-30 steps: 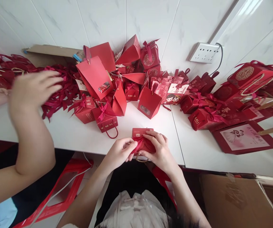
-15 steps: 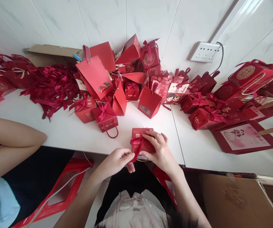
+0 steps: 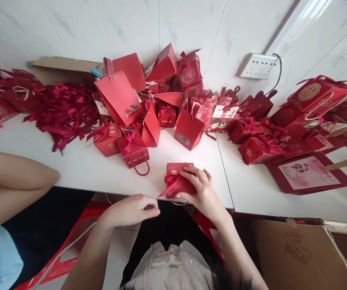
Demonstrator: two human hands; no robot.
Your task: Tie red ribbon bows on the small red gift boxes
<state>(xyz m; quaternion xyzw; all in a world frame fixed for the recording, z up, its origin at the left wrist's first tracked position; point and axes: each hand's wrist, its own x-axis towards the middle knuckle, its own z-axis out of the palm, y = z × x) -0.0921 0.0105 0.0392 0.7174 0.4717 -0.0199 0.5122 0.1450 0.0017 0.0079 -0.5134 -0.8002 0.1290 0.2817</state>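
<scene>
A small red gift box point(image 3: 173, 166) lies at the table's front edge with a red ribbon bow point(image 3: 173, 182) across its top. My right hand point(image 3: 200, 187) grips the box from the right, fingers over the top and thumb at the near edge. A twisted cord handle point(image 3: 179, 202) shows just below that thumb. To the left of the box and apart from it, my left hand point(image 3: 137, 209) hovers at the table edge. Its fingers are curled in towards the thumb, with nothing visible in them. One ribbon tail points towards this hand.
Behind the box stand several red gift boxes point(image 3: 188, 131) in a heap. A pile of loose red ribbons point(image 3: 67, 112) lies further left, by an open cardboard box point(image 3: 64, 64). Another person's arm point(image 3: 19, 171) rests at the left. A cardboard carton point(image 3: 300, 253) stands lower right.
My left hand has let go of the ribbon tail and drawn back to the left, its fingers curling. The tail now lies loose. My right hand stays on the box.
</scene>
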